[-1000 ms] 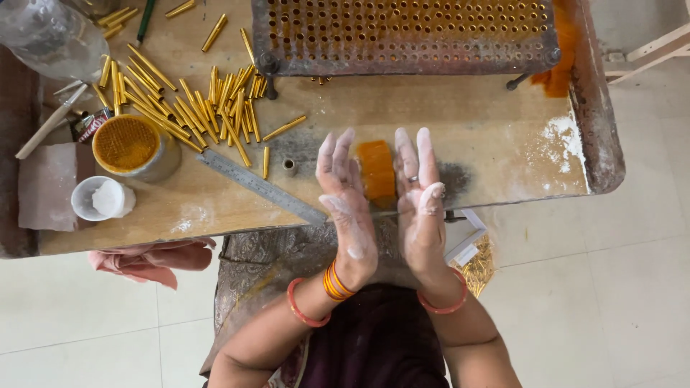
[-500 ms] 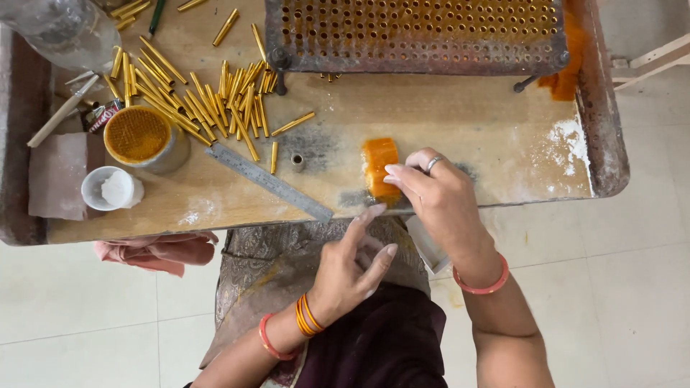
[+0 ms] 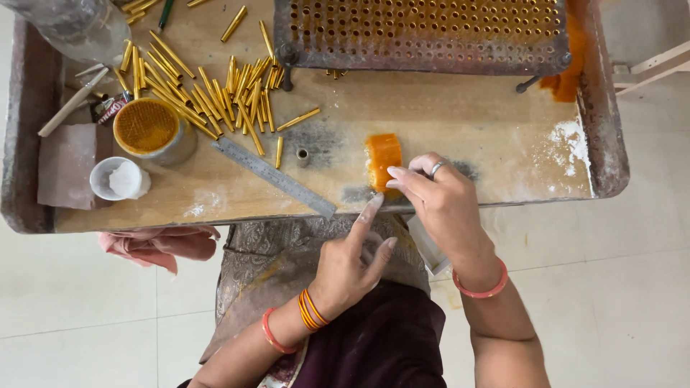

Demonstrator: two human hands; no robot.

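Bare tabletop (image 3: pixel 474 122) right of orange block (image 3: pixel 382 156); steel ruler (image 3: pixel 273 177), gold tubes (image 3: pixel 215 93) crowd left.

The rusty perforated metal rack (image 3: pixel 424 32) ran out past the top edge, so its far side was lost; the clear plastic bottle (image 3: pixel 75 25) at the upper left was cut the same way, showing only its lower body; the right hand (image 3: pixel 442 205) covered the near end of the orange waxy block (image 3: pixel 382 158), and whether its fingertips pinched the block could not be told; the small white box (image 3: pixel 428 248) under the wrist was mostly hidden.
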